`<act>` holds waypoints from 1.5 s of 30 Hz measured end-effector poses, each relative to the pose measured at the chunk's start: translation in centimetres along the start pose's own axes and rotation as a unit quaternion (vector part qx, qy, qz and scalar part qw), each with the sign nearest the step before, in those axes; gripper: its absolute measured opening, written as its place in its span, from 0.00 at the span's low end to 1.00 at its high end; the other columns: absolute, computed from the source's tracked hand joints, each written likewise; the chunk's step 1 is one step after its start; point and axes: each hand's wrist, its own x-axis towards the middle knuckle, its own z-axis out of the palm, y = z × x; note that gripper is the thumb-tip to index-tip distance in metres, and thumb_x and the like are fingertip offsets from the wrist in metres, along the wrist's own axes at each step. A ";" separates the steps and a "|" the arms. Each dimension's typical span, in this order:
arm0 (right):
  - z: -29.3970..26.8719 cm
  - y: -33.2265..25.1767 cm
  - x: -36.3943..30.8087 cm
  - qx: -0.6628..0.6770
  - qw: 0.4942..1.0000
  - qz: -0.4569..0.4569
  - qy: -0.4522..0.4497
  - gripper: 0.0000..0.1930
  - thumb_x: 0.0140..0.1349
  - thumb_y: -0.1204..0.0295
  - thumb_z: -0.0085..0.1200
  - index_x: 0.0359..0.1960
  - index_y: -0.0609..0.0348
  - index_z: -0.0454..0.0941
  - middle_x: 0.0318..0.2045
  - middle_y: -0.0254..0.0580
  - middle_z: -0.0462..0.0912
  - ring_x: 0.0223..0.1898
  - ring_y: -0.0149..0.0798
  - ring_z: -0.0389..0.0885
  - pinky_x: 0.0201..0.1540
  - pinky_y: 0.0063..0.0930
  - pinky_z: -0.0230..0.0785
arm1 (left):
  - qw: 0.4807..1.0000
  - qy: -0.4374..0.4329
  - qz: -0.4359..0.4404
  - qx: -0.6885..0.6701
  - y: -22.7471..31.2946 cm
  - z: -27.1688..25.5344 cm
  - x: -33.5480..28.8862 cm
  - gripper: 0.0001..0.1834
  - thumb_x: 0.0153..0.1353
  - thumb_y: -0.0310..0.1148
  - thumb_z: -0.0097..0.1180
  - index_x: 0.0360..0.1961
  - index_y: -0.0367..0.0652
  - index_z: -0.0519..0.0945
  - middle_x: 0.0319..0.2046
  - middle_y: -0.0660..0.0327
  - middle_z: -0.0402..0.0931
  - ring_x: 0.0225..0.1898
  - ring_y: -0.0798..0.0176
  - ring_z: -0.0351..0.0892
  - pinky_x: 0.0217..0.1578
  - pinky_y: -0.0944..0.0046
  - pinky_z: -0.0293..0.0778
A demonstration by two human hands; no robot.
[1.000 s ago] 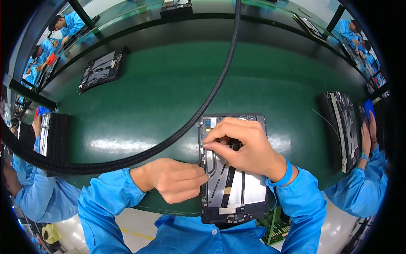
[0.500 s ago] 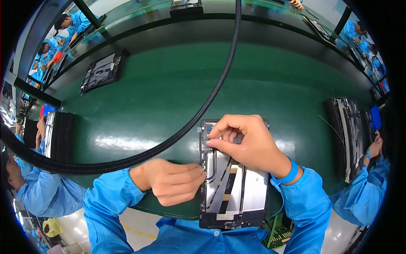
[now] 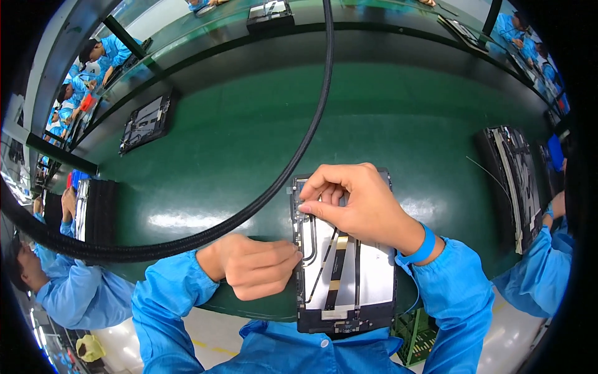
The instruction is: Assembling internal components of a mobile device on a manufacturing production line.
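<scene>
An opened tablet [image 3: 376, 274] lies at the table's near edge, its inner side up, with a silver panel, dark flat cables and a black strip at the near end. Over its far left part is my right hand [image 3: 358, 202], a blue band on the wrist. Thumb and index finger pinch together at the tablet's upper left edge, above a thin black cable [image 3: 313, 237]; what is between them is hidden. My left hand [image 3: 258, 265] is closed beside the tablet, fingertips together at its left edge near the cable's lower bend. Whatever they grip is too small to tell.
A thick black braided hose [image 3: 274, 193] arches across the green table [image 3: 230, 143]. Another opened tablet [image 3: 146, 121] lies far left. Stacks of dark tablets stand at the left [image 3: 96, 212] and right [image 3: 514, 181]. A raised shelf [image 3: 374, 40] spans the back. Co-workers sit on both sides.
The whole view has shifted slightly. Both hands keep their closed poses at the tablet, and the right fingertips have moved a little toward its far left edge.
</scene>
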 end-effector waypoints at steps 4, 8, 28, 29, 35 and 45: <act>-0.2 0.3 0.0 0.013 1.000 -0.009 -0.002 0.08 0.64 0.77 0.74 0.42 0.65 0.90 0.31 0.41 0.92 0.32 0.28 0.88 0.36 0.25 0.79 | 1.000 0.006 0.017 -0.009 -0.3 0.5 0.3 0.08 0.51 0.29 0.65 0.26 0.33 0.83 0.37 0.46 0.88 0.40 0.50 0.91 0.46 0.57 0.91; -0.4 -0.2 0.2 0.000 1.000 -0.014 -0.011 0.08 0.63 0.77 0.74 0.42 0.64 0.90 0.31 0.42 0.92 0.32 0.29 0.88 0.37 0.25 0.79 | 0.999 -0.010 0.031 -0.007 -1.4 0.2 0.9 0.09 0.50 0.30 0.65 0.26 0.34 0.83 0.36 0.47 0.87 0.38 0.51 0.90 0.44 0.58 0.90; -0.7 0.5 -0.6 -0.051 0.998 -0.030 0.001 0.15 0.62 0.80 0.69 0.52 0.63 0.88 0.30 0.39 0.92 0.28 0.25 0.84 0.34 0.23 0.78 | 0.993 0.052 -0.110 -0.015 -3.5 2.1 0.0 0.11 0.49 0.28 0.63 0.33 0.32 0.86 0.39 0.48 0.89 0.39 0.50 0.92 0.36 0.58 0.91; -0.8 0.5 -0.7 -0.060 0.998 -0.028 0.001 0.15 0.62 0.81 0.69 0.52 0.63 0.88 0.30 0.39 0.92 0.28 0.25 0.84 0.33 0.23 0.77 | 0.992 0.054 -0.110 -0.012 -3.6 2.2 0.1 0.11 0.49 0.28 0.63 0.33 0.32 0.86 0.39 0.48 0.89 0.39 0.50 0.92 0.36 0.58 0.91; -0.6 0.3 -1.0 -0.071 0.997 -0.008 -0.010 0.15 0.63 0.82 0.67 0.52 0.64 0.87 0.30 0.41 0.91 0.27 0.26 0.84 0.31 0.24 0.76 | 0.995 0.054 -0.078 -0.011 -3.6 2.9 0.0 0.11 0.50 0.29 0.64 0.32 0.31 0.86 0.40 0.46 0.89 0.40 0.49 0.92 0.39 0.57 0.91; -2.0 1.3 -1.3 -0.014 0.995 -0.084 0.058 0.29 0.64 0.78 0.71 0.68 0.57 0.82 0.54 0.42 0.81 0.40 0.29 0.82 0.42 0.26 0.77 | 0.988 0.018 -0.137 -0.062 -4.4 3.1 1.7 0.13 0.41 0.28 0.63 0.30 0.33 0.84 0.39 0.49 0.88 0.37 0.46 0.89 0.36 0.55 0.87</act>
